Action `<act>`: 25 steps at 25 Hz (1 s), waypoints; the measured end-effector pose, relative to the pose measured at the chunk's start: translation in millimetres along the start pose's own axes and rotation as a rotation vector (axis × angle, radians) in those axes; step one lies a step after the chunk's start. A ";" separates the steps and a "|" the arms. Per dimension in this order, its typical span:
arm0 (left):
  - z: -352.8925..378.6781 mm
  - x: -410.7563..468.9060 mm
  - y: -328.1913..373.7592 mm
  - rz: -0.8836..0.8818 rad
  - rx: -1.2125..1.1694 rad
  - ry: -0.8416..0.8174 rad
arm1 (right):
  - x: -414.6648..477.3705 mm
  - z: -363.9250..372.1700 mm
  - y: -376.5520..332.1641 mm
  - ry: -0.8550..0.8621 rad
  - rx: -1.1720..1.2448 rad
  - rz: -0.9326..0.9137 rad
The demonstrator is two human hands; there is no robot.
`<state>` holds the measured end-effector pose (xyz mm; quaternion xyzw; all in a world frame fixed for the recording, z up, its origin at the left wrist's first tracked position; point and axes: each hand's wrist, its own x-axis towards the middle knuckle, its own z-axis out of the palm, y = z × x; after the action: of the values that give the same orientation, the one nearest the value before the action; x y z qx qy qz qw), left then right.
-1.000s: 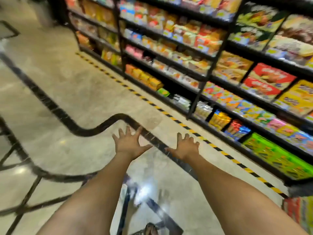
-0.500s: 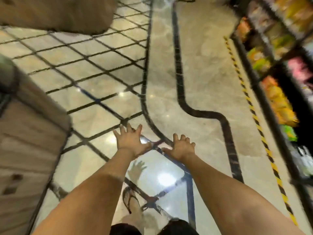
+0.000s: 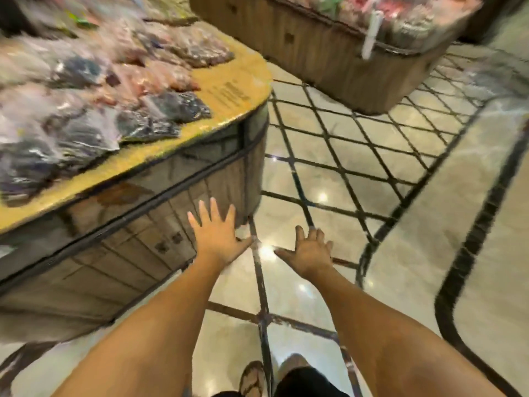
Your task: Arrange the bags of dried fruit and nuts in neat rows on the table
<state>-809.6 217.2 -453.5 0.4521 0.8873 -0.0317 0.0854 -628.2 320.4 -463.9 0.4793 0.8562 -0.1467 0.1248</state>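
Several clear bags of dried fruit and nuts (image 3: 94,90) lie on a display table with a yellow top (image 3: 229,90) at the upper left, blurred by motion. Dark-filled bags (image 3: 174,108) sit nearest its rounded corner. My left hand (image 3: 216,236) is held out flat with fingers spread, in front of the table's wooden side and below its top. My right hand (image 3: 310,252) is held out flat beside it, above the floor. Both hands hold nothing and touch nothing.
A second wooden display stand (image 3: 329,44) loaded with blurred bags stands at the upper middle. Glossy tiled floor with a black diamond pattern (image 3: 343,156) stretches between the two stands and to the right. My sandalled foot (image 3: 252,379) shows at the bottom.
The view has swung left from snack shelves across the floor to the table with bags. Both hands have stayed outstretched and flat.
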 end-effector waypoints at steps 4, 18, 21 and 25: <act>-3.1 35.7 -33.9 -0.172 -0.025 0.100 | 62.1 -16.2 -34.8 0.045 -0.010 -0.145; -98.0 234.0 -94.5 -0.590 -0.182 0.267 | 320.6 -151.2 -115.9 0.265 0.041 -0.531; -115.2 263.3 -127.3 -0.635 -0.217 0.382 | 357.5 -165.8 -167.6 0.290 0.095 -0.613; -143.1 307.2 -205.0 -0.723 -0.236 0.480 | 405.2 -182.8 -256.7 0.257 0.152 -0.670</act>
<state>-1169.8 360.3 -372.4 0.0947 0.9805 0.1478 -0.0884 -1068.1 578.3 -404.5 0.1948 0.9611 -0.1811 -0.0749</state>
